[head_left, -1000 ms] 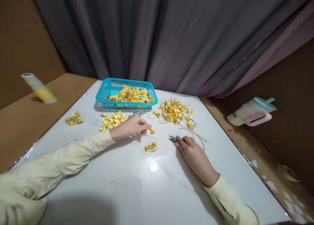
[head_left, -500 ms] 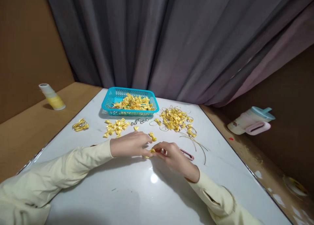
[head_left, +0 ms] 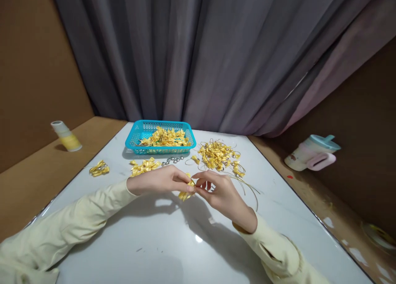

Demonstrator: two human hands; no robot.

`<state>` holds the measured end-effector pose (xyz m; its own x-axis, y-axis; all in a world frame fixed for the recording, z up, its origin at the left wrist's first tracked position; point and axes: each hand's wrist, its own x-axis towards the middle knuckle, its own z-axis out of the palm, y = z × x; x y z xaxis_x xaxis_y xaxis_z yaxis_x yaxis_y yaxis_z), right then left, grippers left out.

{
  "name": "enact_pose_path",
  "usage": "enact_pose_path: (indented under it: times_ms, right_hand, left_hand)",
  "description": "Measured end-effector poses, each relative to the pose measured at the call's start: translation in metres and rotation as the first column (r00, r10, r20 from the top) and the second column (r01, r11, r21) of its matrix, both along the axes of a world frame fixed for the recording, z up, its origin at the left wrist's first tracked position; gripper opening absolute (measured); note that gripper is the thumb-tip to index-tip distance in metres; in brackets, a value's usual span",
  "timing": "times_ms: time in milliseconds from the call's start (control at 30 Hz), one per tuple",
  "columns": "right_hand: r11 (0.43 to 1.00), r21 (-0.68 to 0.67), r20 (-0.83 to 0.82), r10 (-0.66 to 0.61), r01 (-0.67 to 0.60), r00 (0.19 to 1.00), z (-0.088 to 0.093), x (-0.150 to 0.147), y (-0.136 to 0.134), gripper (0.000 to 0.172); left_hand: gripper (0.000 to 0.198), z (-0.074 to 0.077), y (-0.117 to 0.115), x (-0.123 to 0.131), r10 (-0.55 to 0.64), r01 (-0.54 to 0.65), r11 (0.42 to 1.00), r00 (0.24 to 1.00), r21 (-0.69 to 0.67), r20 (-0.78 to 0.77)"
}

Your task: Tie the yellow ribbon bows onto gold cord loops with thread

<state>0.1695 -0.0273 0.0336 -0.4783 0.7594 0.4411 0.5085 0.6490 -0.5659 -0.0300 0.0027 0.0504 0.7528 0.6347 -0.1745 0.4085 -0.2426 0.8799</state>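
Above the middle of the white table, my left hand (head_left: pixel 159 179) pinches a small yellow ribbon bow (head_left: pixel 185 195) between thumb and fingers. My right hand (head_left: pixel 221 194) meets it from the other side, thumb and forefinger closed at the bow's right edge. A short thin strand shows between the fingertips, partly hidden by them. Just beyond my left hand lies a pile of loose yellow bows (head_left: pixel 144 167), with several small silvery beads (head_left: pixel 172 161) beside it. Thin gold cords (head_left: pixel 252 188) lie on the table to the right of my right hand.
A blue basket (head_left: pixel 130 145) with yellow bows stands at the back. Right of it is a heap of bows with looped cords (head_left: pixel 216 154); a small bundle (head_left: pixel 99 168) lies left. A yellow-and-white cylinder (head_left: pixel 68 139) and a lidded cup (head_left: pixel 305 154) stand beside the table.
Both hands have lifted slightly, with the yellow bow raised and turned more upright between them. The view has shifted a little, so the basket sits lower in the picture.
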Motion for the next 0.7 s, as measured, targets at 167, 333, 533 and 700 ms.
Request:
enact_pose_path:
  times_ms: [167,333,533,700]
  right_hand:
    - [0.981,0.189,0.071,-0.06,0.045,0.996,-0.006,-0.001,-0.003,0.011]
    - [0.877,0.48,0.216,-0.145,0.025,0.965,-0.014,-0.003,-0.006,0.022]
    - [0.828,0.555,0.128,-0.18,0.08,0.975,-0.015,-0.005,-0.008,0.027]
    - [0.764,0.639,0.14,-0.225,0.086,0.964,-0.012,-0.007,-0.011,0.027]
  left_hand:
    - [0.024,-0.005,0.003,0.003,0.099,-0.089,0.989,0.992,-0.119,0.078]
    - [0.03,-0.011,0.006,0.005,0.175,-0.064,0.913,0.954,-0.403,0.245]
    - [0.031,-0.02,0.01,0.007,0.287,-0.061,0.786,0.917,-0.616,0.276]
    - [0.023,-0.025,0.006,0.011,0.297,0.016,0.755,0.882,-0.655,0.365]
